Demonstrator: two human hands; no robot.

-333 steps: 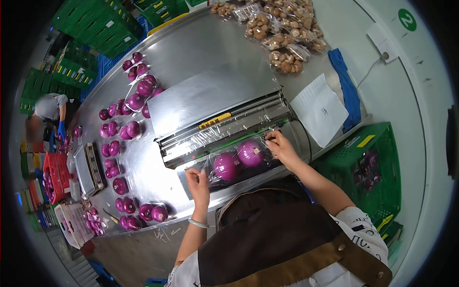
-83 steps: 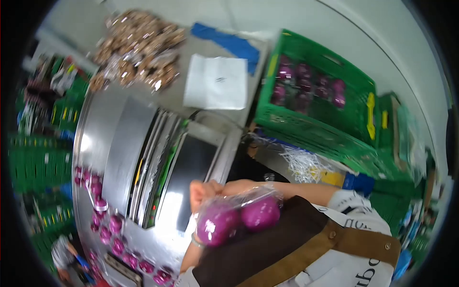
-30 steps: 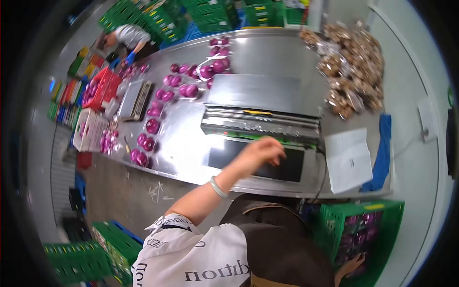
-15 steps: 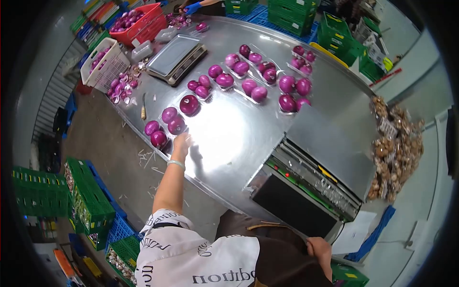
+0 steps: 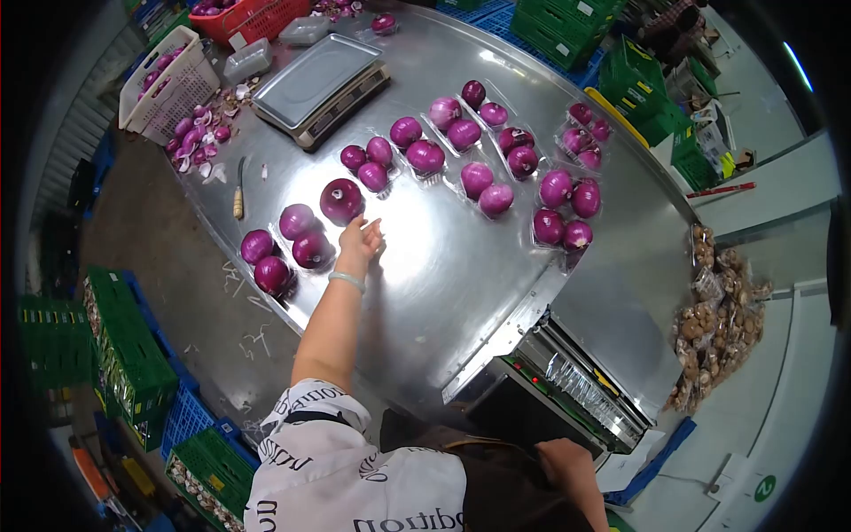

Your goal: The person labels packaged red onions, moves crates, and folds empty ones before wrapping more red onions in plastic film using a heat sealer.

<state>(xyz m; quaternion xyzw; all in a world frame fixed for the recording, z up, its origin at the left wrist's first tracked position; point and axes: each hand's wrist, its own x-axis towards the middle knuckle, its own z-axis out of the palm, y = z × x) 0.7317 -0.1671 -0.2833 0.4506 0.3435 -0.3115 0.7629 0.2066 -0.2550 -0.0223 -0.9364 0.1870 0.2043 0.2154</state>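
My left hand [image 5: 362, 239] reaches over the metal table, palm turned partly sideways, fingers a little apart and nothing visible in them. It is just below a large loose red onion [image 5: 342, 201], close to its lower edge; whether they touch is unclear. To its left lie a pair of onions [image 5: 310, 249] and another pair [image 5: 273, 276]. Above it is a small pack of onions [image 5: 373, 176]. More packs stand to the right, among them a pair [image 5: 495, 199] and a group [image 5: 550, 227]. Of my right arm only a bare bent part shows at the bottom right; its hand is not visible.
A scale [image 5: 319, 84] stands at the back left, near a white basket [image 5: 188, 84], a red crate [image 5: 257, 22] and a knife [image 5: 238, 200]. A wrapping machine [image 5: 567, 381] is at the right front. Bagged brown produce [image 5: 722, 328] is beyond it.
My left hand has moved right and up, from beside the onion pair to the large onion. The camera view has shifted, and the blue-gloved hand at the far side is out of view.
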